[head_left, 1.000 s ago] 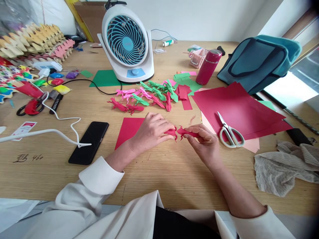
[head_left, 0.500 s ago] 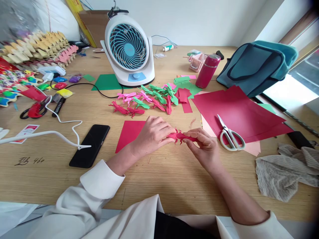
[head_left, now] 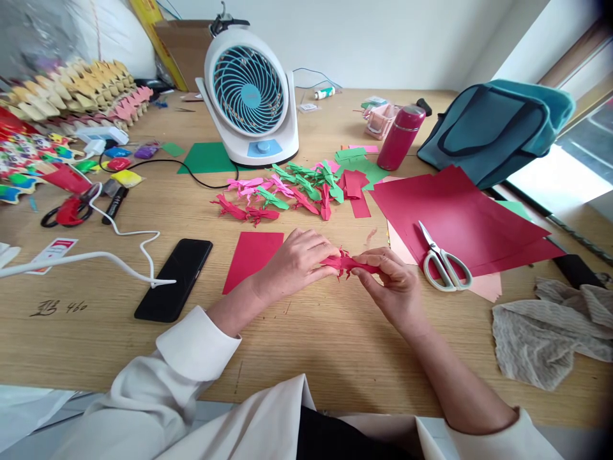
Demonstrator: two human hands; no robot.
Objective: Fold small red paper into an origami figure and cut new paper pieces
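Between my two hands a small red folded paper figure (head_left: 345, 262) with thin cut strips sticking out is held level above the table. My left hand (head_left: 306, 254) pinches its left end, and the fingertips cover part of it. At the other end my right hand (head_left: 390, 275) grips the red paper between thumb and fingers. A red paper sheet (head_left: 251, 259) lies flat beside my left hand, partly beneath it. Beyond my hands rests a pile of similar folded figures (head_left: 292, 188) in pink, green and red.
White-handled scissors (head_left: 446, 268) lie on large red sheets (head_left: 460, 217) at the right. A phone (head_left: 173, 280) and white cable (head_left: 129, 231) are at the left. A fan (head_left: 251, 96), a red flask (head_left: 401, 137) and a teal bag (head_left: 488, 134) stand farther back; a crumpled cloth (head_left: 541, 338) lies right.
Both hands keep their pinch on the red paper figure, with hardly any movement. The whole view has shifted very slightly.
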